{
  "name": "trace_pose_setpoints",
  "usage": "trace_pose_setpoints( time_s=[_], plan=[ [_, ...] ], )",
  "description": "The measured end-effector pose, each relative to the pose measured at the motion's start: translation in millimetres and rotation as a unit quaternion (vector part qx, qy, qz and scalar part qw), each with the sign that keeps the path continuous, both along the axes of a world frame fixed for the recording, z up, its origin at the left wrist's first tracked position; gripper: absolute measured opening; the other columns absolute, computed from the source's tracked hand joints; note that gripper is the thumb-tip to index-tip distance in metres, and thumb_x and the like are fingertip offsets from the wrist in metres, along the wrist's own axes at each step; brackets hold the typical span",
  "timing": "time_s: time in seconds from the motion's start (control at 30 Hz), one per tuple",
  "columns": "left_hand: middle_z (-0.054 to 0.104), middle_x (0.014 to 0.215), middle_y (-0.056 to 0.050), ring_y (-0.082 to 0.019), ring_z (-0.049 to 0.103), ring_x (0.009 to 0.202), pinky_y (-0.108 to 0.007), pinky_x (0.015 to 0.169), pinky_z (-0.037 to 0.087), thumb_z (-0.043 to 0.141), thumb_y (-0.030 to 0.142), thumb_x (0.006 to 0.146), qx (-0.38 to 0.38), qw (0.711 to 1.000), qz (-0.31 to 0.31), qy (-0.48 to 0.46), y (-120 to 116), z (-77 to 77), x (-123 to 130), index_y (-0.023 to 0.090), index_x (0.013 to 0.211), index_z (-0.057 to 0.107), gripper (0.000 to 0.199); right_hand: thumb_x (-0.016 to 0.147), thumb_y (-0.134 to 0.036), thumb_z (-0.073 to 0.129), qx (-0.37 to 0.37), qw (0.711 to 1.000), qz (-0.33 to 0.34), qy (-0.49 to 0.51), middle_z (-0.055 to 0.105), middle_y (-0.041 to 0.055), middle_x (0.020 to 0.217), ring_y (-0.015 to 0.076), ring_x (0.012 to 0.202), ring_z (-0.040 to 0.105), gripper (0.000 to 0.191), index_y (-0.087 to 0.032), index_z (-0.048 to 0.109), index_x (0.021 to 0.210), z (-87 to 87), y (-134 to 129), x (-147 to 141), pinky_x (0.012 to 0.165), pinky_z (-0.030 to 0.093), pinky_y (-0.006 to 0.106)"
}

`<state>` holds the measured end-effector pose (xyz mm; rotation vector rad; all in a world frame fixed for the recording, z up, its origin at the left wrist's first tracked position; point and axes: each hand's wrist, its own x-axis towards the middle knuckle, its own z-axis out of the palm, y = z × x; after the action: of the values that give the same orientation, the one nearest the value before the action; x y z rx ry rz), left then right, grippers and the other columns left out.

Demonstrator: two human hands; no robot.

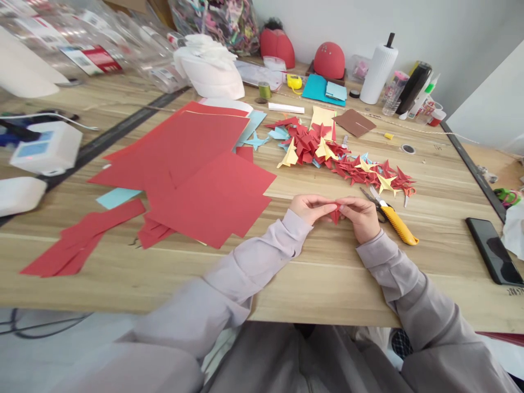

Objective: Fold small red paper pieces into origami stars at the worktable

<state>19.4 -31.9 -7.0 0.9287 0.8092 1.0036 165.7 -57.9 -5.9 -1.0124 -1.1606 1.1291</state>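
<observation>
A small folded piece of red paper [335, 214] is held between my two hands above the wooden table [311, 278]. My left hand [310, 208] pinches its left side between thumb and fingers. On the right side, my right hand [362, 216] grips it the same way, and the fingertips of both hands nearly meet. Just right of my right hand lie a yellow utility knife [399, 225] and dark-handled scissors [381, 216]. Beyond my hands is a pile of folded red stars [305, 144] with some yellow stars [385, 184] and blue ones among them.
Large red paper sheets [213, 196] and red strips [82, 240] cover the left side. A black phone [495, 251] lies at the right edge. Behind stand a white bottle [379, 73], a dark bottle [414, 89], a yellow tape measure [293, 82] and a blue pad [317, 90].
</observation>
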Motion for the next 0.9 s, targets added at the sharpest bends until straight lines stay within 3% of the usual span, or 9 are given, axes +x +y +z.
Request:
trace_pose_setpoints(
  time_s=[0.1,0.37,0.67,0.9],
  plan=[
    [0.071,0.069,-0.008,-0.017,0.065,0.058,-0.030,0.055,0.057,0.081,0.029,0.047,0.039,0.999,0.015,0.030,0.4,-2.4,-1.0,0.009,0.075,0.071,0.036,0.061,-0.027,0.075,-0.026,1.000,0.006,0.005,0.060,-0.0038,0.056,0.0079,0.047,0.049,0.026,-0.021,0.070,0.086,1.6,0.2,0.1,0.048,0.041,0.023],
    [0.071,0.070,-0.007,-0.017,0.065,0.057,-0.028,0.052,0.055,0.080,0.030,0.049,0.109,0.990,0.060,0.069,-1.2,0.2,-2.8,0.012,0.069,0.072,0.029,0.063,-0.032,0.074,-0.027,0.999,0.029,-0.014,0.065,-0.0006,0.062,0.0093,0.052,0.053,0.018,-0.018,0.068,0.073,3.3,-1.5,0.3,0.052,0.043,0.024],
    [0.071,0.067,-0.007,-0.016,0.064,0.056,-0.029,0.055,0.056,0.081,0.031,0.046,0.072,0.995,0.034,0.056,-0.2,-1.5,-1.1,0.010,0.069,0.071,0.033,0.069,-0.033,0.071,-0.044,0.999,0.025,0.008,0.061,-0.0014,0.055,0.0092,0.049,0.050,0.016,-0.018,0.067,0.066,-0.2,-0.3,2.7,0.050,0.040,0.024],
    [0.069,0.063,-0.005,-0.015,0.062,0.055,-0.030,0.055,0.055,0.079,0.037,0.048,0.092,0.994,0.008,0.050,1.6,-1.6,-2.4,0.013,0.063,0.071,0.030,0.072,-0.037,0.067,-0.060,0.997,0.034,0.020,0.060,-0.0003,0.056,0.0109,0.050,0.051,0.021,-0.017,0.065,0.064,-2.7,-1.0,4.0,0.050,0.039,0.026]
  ],
)
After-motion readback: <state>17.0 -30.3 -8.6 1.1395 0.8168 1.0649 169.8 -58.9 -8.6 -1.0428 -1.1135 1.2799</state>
